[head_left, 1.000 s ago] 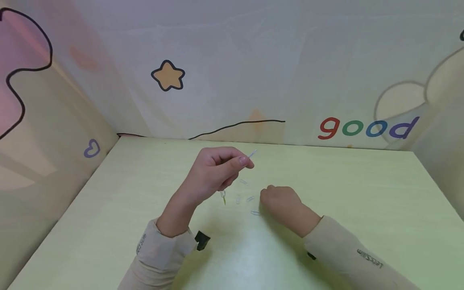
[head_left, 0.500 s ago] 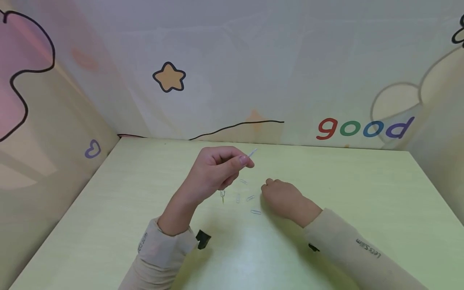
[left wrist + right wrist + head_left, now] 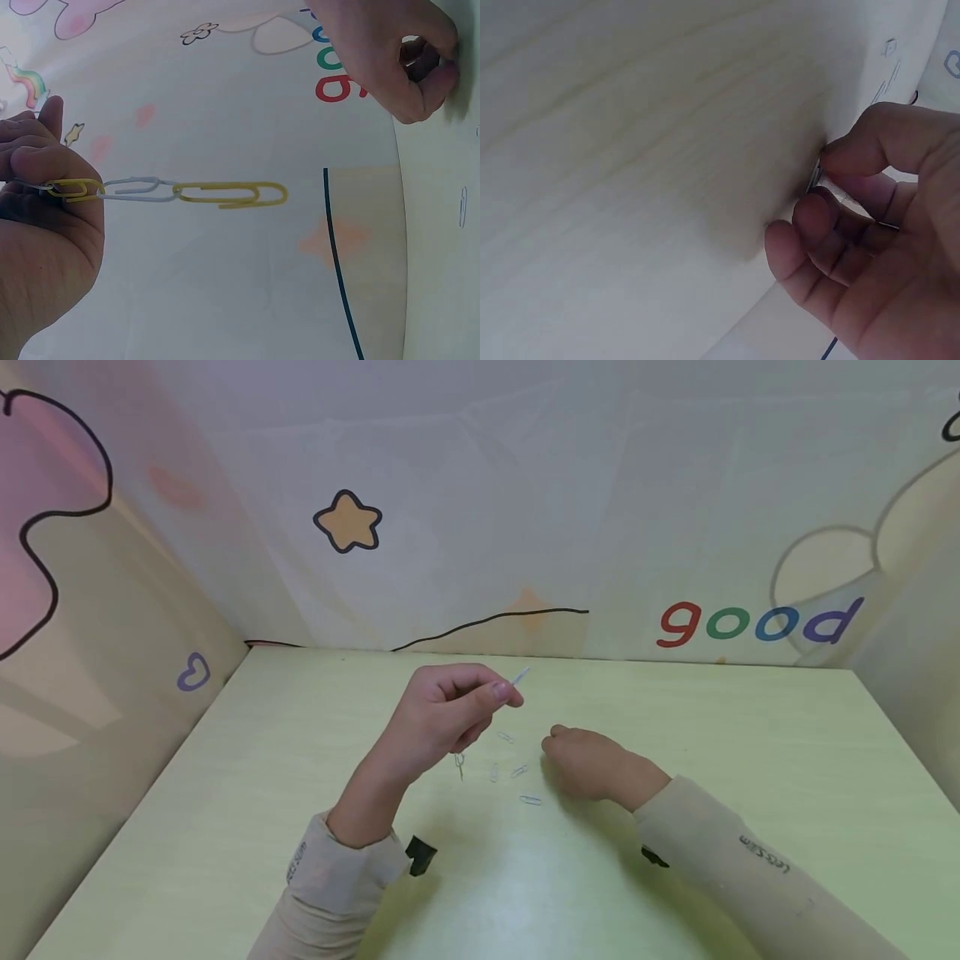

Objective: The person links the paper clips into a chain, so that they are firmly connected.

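While the head view keeps both arms in frame, I see the left hand (image 3: 442, 714) raised off the green table (image 3: 750, 760), fingers curled round a paper-clip chain (image 3: 459, 763) that dangles beneath it. The right hand (image 3: 588, 762) is down on the table, fingertips closing on something small; loose clips (image 3: 517, 771) lie between the two hands.

In the left wrist view the chain (image 3: 169, 191) shows three links, yellow, white, yellow, pinched at one end.

In the right wrist view the fingers (image 3: 855, 154) and thumb nip a single clip (image 3: 815, 177) against the tabletop.

I judge this the pick-up of the next link; next I'd need to lift it cleanly and thread it onto the free end.

Compared with a second ago, the right hand has crept slightly away from me; the left has barely moved.
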Demonstrator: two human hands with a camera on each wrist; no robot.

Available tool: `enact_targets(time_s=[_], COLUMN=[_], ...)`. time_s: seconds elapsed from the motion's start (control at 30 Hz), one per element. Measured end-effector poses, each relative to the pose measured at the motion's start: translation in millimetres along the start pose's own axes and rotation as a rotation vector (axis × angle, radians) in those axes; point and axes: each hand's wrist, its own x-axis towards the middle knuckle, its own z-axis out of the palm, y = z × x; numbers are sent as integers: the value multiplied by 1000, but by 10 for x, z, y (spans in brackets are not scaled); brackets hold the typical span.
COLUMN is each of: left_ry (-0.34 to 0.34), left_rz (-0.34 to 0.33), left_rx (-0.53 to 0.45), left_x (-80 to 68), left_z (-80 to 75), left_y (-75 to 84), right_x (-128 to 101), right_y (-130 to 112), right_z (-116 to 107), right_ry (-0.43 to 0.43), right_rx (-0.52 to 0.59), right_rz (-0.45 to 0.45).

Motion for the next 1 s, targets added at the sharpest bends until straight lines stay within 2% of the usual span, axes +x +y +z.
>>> enact_targets(time_s=[0.2, 0.43, 0.67, 0.77, 1.0], left_ry=[1, 4, 3, 4, 7], left_rz=[-1, -8, 1, 7, 2], left_rx=[12, 20, 19, 20, 34], left_x=[6, 7, 6, 5, 8], left_z=[1, -6, -29, -34, -53], left_y=[-4, -29, -27, -20, -17], right_x=[9, 0, -19, -26, -150], right_y=[9, 8, 31, 73, 179], right_z=[-1, -23, -47, -14, -21], right_ry=[-3, -55, -66, -54, 24], right_rx=[87, 146, 210, 284, 537], right_rz=[16, 56, 70, 64, 10])
